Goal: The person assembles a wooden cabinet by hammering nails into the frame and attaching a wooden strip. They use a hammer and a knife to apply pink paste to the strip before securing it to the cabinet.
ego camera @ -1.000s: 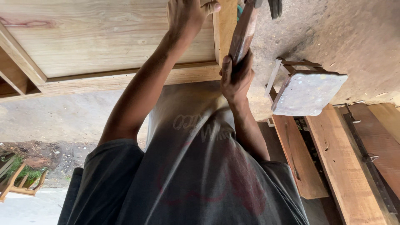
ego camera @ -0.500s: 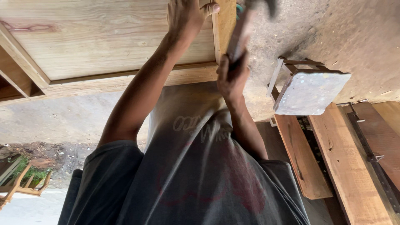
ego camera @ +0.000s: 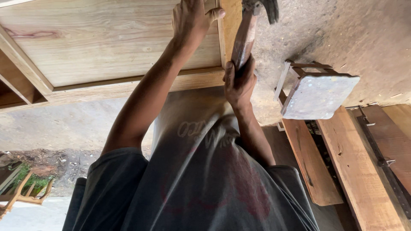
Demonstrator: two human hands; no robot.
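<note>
My left hand (ego camera: 195, 19) lies flat on a pale wooden panel (ego camera: 107, 47), its thumb against the upright wooden edge strip (ego camera: 229, 25). Just to the right, my right hand (ego camera: 239, 81) is closed around the reddish wooden handle of a hammer (ego camera: 245, 36). The dark metal hammer head (ego camera: 263, 7) sits at the top edge of the view, close beside that strip. My grey shirt (ego camera: 205, 179) fills the lower middle.
A small stool with a grey square seat (ego camera: 319, 96) stands on the concrete floor to the right. Long wooden planks (ego camera: 346, 167) lie at the lower right. A curved wooden frame piece (ego camera: 23, 196) lies on the ground at the lower left.
The hammer has swung left, its head now nearer the edge strip and sharper in view. My left hand stays on the panel.
</note>
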